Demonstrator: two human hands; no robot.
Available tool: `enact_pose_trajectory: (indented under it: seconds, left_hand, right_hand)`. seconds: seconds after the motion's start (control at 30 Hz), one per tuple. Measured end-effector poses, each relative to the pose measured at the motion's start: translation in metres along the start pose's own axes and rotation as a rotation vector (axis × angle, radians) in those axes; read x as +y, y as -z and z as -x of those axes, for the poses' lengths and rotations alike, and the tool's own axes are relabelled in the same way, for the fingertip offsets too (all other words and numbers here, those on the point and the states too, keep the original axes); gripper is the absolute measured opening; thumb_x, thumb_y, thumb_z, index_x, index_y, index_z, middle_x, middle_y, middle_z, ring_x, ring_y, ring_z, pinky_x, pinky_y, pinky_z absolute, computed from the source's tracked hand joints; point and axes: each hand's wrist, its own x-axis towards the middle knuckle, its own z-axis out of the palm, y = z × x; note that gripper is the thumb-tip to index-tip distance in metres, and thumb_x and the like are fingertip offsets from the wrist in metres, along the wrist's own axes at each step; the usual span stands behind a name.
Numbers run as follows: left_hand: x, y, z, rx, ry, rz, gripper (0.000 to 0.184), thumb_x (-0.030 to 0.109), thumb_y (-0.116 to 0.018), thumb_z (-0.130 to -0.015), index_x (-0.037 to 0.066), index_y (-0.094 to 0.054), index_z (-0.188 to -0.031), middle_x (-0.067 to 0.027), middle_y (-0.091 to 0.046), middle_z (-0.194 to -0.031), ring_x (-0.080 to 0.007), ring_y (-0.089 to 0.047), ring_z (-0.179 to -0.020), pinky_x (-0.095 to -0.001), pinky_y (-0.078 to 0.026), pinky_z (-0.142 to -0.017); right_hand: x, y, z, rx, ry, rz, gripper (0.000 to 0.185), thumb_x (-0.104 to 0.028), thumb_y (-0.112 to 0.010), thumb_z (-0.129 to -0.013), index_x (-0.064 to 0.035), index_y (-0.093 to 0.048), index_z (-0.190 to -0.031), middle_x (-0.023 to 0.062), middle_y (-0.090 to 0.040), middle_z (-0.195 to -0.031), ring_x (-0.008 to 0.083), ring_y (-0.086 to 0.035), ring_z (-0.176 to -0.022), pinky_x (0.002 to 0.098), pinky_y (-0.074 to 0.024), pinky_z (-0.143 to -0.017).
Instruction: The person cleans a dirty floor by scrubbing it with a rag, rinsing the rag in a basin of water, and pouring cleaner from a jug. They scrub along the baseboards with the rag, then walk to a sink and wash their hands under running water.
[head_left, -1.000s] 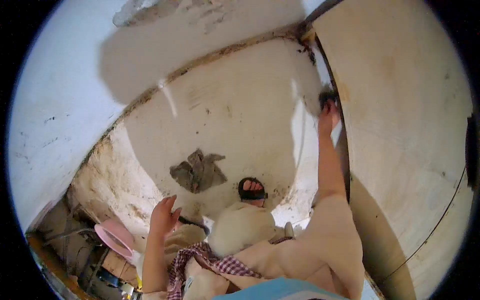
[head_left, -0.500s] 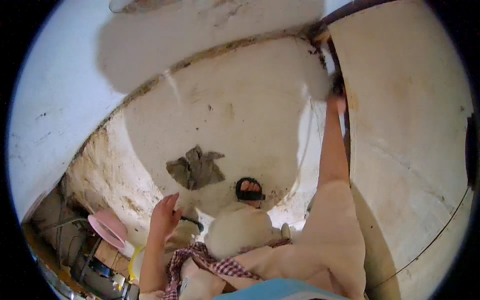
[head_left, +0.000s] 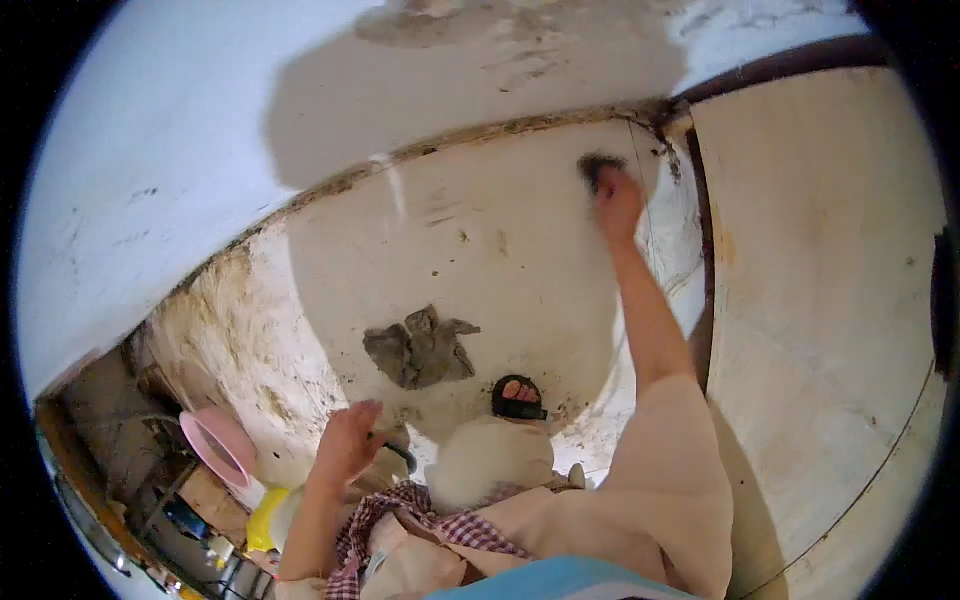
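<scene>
My right hand (head_left: pixel 618 205) is stretched far out over the pale floor, its fingers closed on a small dark wad (head_left: pixel 600 168). Motion blurs the wad, so I cannot tell whether it is a rag or a scrubbing pad. Above my left knee, my left hand (head_left: pixel 350 440) hovers with its fingers loosely apart and nothing in them. A crumpled grey-brown cloth (head_left: pixel 425 350) lies on the floor between my hands, touching neither. Just right of it shows my foot in a black sandal (head_left: pixel 518 397).
A pale board or door panel (head_left: pixel 820 270) runs along the right side. The far wall (head_left: pixel 480 60) has dirty, peeling patches. At lower left are a pink basin (head_left: pixel 218 447), a yellow container (head_left: pixel 264 518) and assorted clutter beside a dark frame.
My right hand has moved left, away from the panel's edge and onto the floor, with the dark wad in it. My left hand stays near my knee. The view has shifted slightly.
</scene>
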Motion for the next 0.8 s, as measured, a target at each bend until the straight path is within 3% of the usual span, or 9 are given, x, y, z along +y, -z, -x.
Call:
enact_pose_trajectory:
  seconds: [0.07,0.17,0.33,0.37,0.43,0.57,0.67,0.73,0.8]
  left_hand:
    - [0.019,0.024,0.006,0.103,0.006,0.2,0.053,0.017,-0.063,-0.072,0.005,-0.044,-0.121,-0.015,-0.048,-0.119,-0.0283,-0.048,-0.108,-0.0354,-0.038,-0.09]
    - [0.012,0.037,0.002,0.198,-0.047,1.567,0.064,0.054,-0.033,-0.086,0.01,-0.027,-0.133,-0.0084,-0.031,-0.135,-0.0219,-0.035,-0.121,-0.0369,-0.028,-0.098]
    - [-0.019,0.076,0.013,0.267,-0.218,2.289,0.075,0.062,-0.028,-0.082,0.008,-0.023,-0.134,-0.0123,-0.025,-0.138,-0.0252,-0.029,-0.124,-0.0425,-0.028,-0.098]
    - [-0.027,0.08,0.016,0.238,-0.24,2.364,0.074,0.062,-0.028,-0.082,0.009,-0.023,-0.134,-0.0121,-0.025,-0.138,-0.0251,-0.029,-0.124,-0.0423,-0.028,-0.097]
    - [-0.031,0.08,0.02,0.222,-0.278,2.387,0.074,0.061,-0.027,-0.083,0.009,-0.025,-0.134,-0.0122,-0.026,-0.138,-0.0248,-0.029,-0.123,-0.0419,-0.029,-0.096]
    - [-0.043,0.08,0.015,0.231,-0.254,2.3,0.072,0.062,-0.024,-0.083,0.01,-0.027,-0.133,-0.0086,-0.029,-0.137,-0.0232,-0.03,-0.121,-0.0408,-0.028,-0.096]
    - [-0.04,0.08,0.014,0.329,-0.12,2.175,0.066,0.057,-0.021,-0.087,0.011,-0.028,-0.133,-0.0065,-0.031,-0.136,-0.0232,-0.031,-0.121,-0.039,-0.024,-0.099]
    - [-0.025,0.085,0.029,0.321,0.131,2.0,0.062,0.052,-0.019,-0.089,0.01,-0.027,-0.134,-0.0075,-0.028,-0.137,-0.0237,-0.027,-0.124,-0.0366,-0.018,-0.102]
    - [-0.028,0.073,0.047,0.399,0.107,1.892,0.06,0.049,-0.019,-0.09,0.009,-0.023,-0.135,-0.0093,-0.021,-0.14,-0.0239,-0.019,-0.128,-0.0357,-0.013,-0.105]
  right_hand:
    - [-0.062,0.016,0.057,-0.243,0.122,0.002,0.018,-0.007,-0.058,-0.071,-0.0073,-0.061,-0.09,0.0098,-0.058,-0.093,0.0295,-0.05,-0.092,0.0381,-0.0414,-0.08]
    - [-0.125,-0.002,0.102,-0.407,0.21,-0.097,0.025,-0.007,-0.06,-0.071,-0.0103,-0.059,-0.095,0.0071,-0.055,-0.097,0.0274,-0.048,-0.095,0.0381,-0.0404,-0.084]
    - [-0.233,0.016,0.109,-0.317,0.318,-0.11,0.046,-0.011,-0.062,-0.071,-0.0154,-0.049,-0.115,0.0099,-0.047,-0.115,0.0295,-0.043,-0.105,0.0416,-0.0364,-0.09]
    - [-0.257,0.018,0.113,-0.265,0.332,-0.095,0.05,-0.012,-0.063,-0.071,-0.0161,-0.047,-0.118,0.0107,-0.045,-0.119,0.0306,-0.042,-0.108,0.0424,-0.0354,-0.091]
    - [-0.258,0.004,0.147,-0.472,0.64,-0.124,0.056,-0.012,-0.062,-0.071,-0.0143,-0.041,-0.123,0.0159,-0.038,-0.124,0.0343,-0.038,-0.111,0.0449,-0.0335,-0.091]
    - [-0.282,0.011,0.216,-0.964,0.801,-0.039,0.053,-0.015,-0.063,-0.07,-0.017,-0.046,-0.12,0.0136,-0.042,-0.122,0.0349,-0.039,-0.112,0.0411,-0.0345,-0.093]
    - [-0.261,-0.046,0.223,-1.15,0.703,0.162,0.045,-0.013,-0.062,-0.07,-0.0148,-0.05,-0.113,0.0151,-0.046,-0.114,0.0347,-0.043,-0.105,0.0395,-0.0384,-0.088]
    - [-0.288,-0.039,0.214,-0.99,0.535,0.0,0.037,-0.01,-0.06,-0.072,-0.0115,-0.052,-0.107,0.0164,-0.048,-0.104,0.0345,-0.046,-0.1,0.0384,-0.0403,-0.084]
    - [-0.334,-0.019,0.201,-0.955,0.458,-0.097,0.034,-0.008,-0.058,-0.072,-0.0078,-0.051,-0.106,0.0176,-0.048,-0.103,0.0339,-0.046,-0.1,0.0401,-0.0396,-0.084]
